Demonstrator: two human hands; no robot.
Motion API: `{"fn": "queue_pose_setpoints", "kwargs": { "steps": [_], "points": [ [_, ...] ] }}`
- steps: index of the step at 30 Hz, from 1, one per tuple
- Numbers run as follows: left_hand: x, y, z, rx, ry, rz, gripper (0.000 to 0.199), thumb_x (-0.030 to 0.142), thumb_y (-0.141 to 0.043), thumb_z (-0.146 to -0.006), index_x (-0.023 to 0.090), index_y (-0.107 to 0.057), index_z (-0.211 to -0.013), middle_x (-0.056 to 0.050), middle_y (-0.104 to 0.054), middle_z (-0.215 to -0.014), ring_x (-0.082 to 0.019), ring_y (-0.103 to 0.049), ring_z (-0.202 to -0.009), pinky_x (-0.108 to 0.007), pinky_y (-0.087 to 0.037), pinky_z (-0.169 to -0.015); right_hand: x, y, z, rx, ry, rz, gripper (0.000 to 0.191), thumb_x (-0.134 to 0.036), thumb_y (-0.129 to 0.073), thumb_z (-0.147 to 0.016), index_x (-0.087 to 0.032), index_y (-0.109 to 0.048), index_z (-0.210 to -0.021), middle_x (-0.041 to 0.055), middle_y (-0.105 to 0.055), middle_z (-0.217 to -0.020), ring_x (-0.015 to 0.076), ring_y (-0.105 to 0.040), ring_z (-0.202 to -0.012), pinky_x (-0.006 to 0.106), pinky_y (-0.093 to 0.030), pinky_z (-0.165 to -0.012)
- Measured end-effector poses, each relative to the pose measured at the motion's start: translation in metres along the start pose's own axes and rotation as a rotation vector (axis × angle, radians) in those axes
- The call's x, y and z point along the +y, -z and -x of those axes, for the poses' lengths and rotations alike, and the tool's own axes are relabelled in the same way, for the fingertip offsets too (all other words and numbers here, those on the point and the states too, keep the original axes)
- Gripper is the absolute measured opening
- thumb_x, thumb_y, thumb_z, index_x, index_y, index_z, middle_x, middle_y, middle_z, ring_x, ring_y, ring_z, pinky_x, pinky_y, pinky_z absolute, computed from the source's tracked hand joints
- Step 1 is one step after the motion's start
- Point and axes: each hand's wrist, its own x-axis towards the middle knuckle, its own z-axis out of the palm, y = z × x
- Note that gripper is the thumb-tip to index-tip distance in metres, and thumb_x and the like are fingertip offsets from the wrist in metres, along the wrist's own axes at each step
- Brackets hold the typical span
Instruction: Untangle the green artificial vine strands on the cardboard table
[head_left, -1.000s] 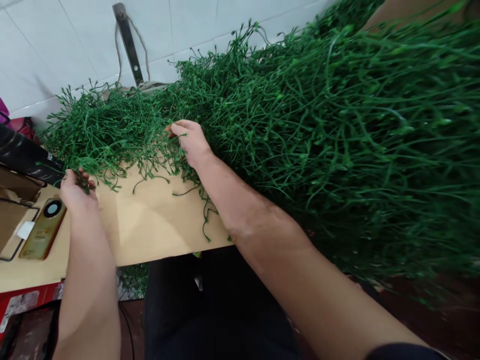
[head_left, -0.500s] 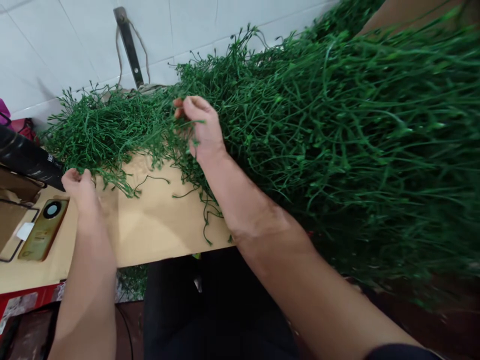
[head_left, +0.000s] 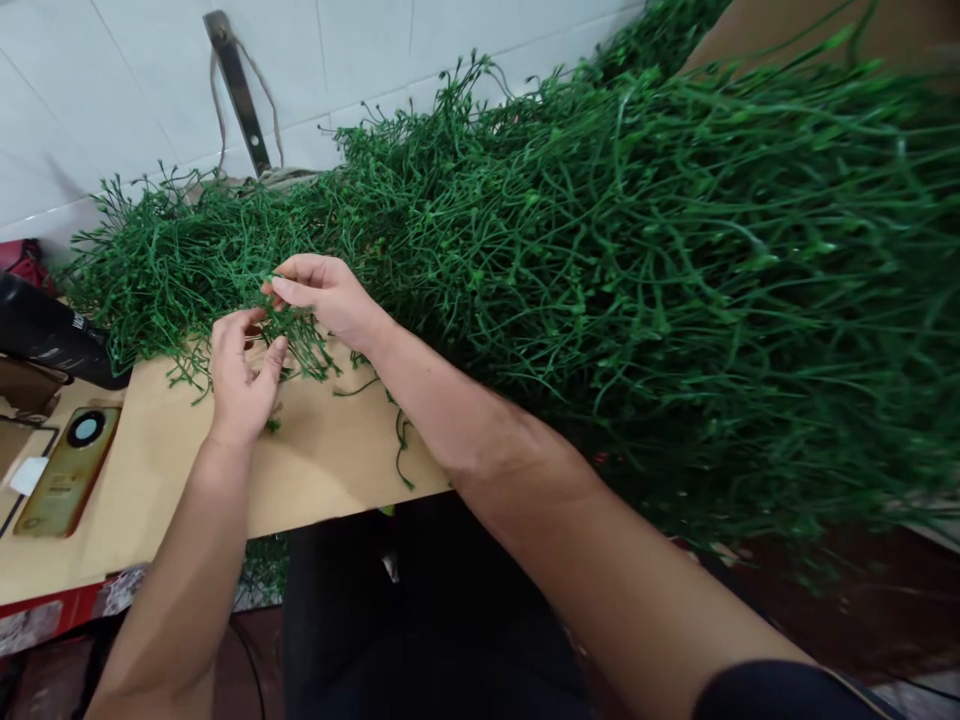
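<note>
Green artificial stems with small budded tips form a large heap (head_left: 600,230) across the right and middle, and a lower pile (head_left: 172,260) on the left. My right hand (head_left: 322,290) pinches a small bunch of green stems (head_left: 300,340), whose tips hang over the tan board (head_left: 330,430). Just left of it, my left hand (head_left: 246,375) has its thumb and fingers apart beside that bunch. Part of the bunch is hidden behind the fingers.
On the left lie a gold-green phone (head_left: 67,475) and a black cylinder (head_left: 56,330). A metal bracket (head_left: 238,95) with a cord stands against the white tiled wall (head_left: 367,50). Loose stems (head_left: 401,440) lie near the board's front edge.
My left hand has moved right, away from the black cylinder, and opened. My right hand has come left and down towards it, with green stems in its fingers. The view has shifted slightly.
</note>
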Motion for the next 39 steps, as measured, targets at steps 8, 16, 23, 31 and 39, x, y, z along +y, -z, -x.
{"fn": "queue_pose_setpoints", "kwargs": {
  "steps": [8, 16, 23, 31, 39],
  "points": [
    [-0.019, 0.001, -0.004, -0.048, 0.083, -0.045, 0.027, 0.039, -0.049, -0.083, 0.018, -0.057, -0.068, -0.001, -0.055, -0.067, -0.015, -0.052, -0.069, -0.027, -0.040, -0.069, 0.001, 0.000, 0.002, 0.011, -0.103, -0.217, 0.011, -0.016, -0.059, -0.081, -0.015, -0.053, -0.072, -0.0035, -0.059, -0.072, 0.0030, -0.050, -0.061, 0.016, -0.044, -0.064],
    [-0.027, -0.001, -0.005, -0.073, 0.170, -0.173, 0.031, 0.041, -0.045, -0.081, 0.016, -0.065, -0.081, -0.002, -0.057, -0.068, -0.014, -0.050, -0.066, -0.025, -0.037, -0.065, 0.005, 0.003, -0.001, 0.022, -0.132, -0.397, 0.019, -0.035, -0.055, -0.086, -0.016, -0.057, -0.083, -0.0045, -0.050, -0.065, 0.0036, -0.040, -0.054, 0.017, -0.040, -0.055],
    [-0.032, 0.013, -0.009, -0.227, 0.418, -0.449, 0.031, 0.039, -0.044, -0.081, 0.020, -0.068, -0.087, -0.003, -0.058, -0.068, -0.018, -0.049, -0.066, -0.027, -0.033, -0.063, 0.002, 0.019, -0.002, 0.179, -0.091, -0.437, 0.026, -0.040, -0.051, -0.087, -0.016, -0.052, -0.076, 0.0008, -0.057, -0.076, 0.0082, -0.055, -0.076, 0.023, -0.049, -0.072],
    [-0.050, 0.027, -0.014, -0.168, 0.495, -0.549, 0.028, 0.041, -0.045, -0.082, 0.024, -0.067, -0.086, -0.003, -0.062, -0.069, -0.019, -0.053, -0.068, -0.028, -0.034, -0.063, -0.009, 0.023, -0.002, 0.236, -0.037, -0.337, 0.037, -0.053, -0.051, -0.084, -0.017, -0.056, -0.081, 0.0028, -0.061, -0.083, 0.0124, -0.061, -0.088, 0.029, -0.052, -0.078],
    [-0.067, 0.036, -0.023, 0.030, 0.448, -0.473, 0.031, 0.016, -0.048, -0.073, 0.019, -0.070, -0.095, -0.009, -0.066, -0.098, -0.025, -0.061, -0.095, -0.037, -0.045, -0.089, 0.001, -0.002, 0.004, 0.262, -0.223, -0.288, 0.017, -0.018, -0.067, -0.071, -0.015, -0.060, -0.086, 0.0026, -0.063, -0.090, 0.0125, -0.060, -0.088, 0.033, -0.051, -0.085]
  ]
}}
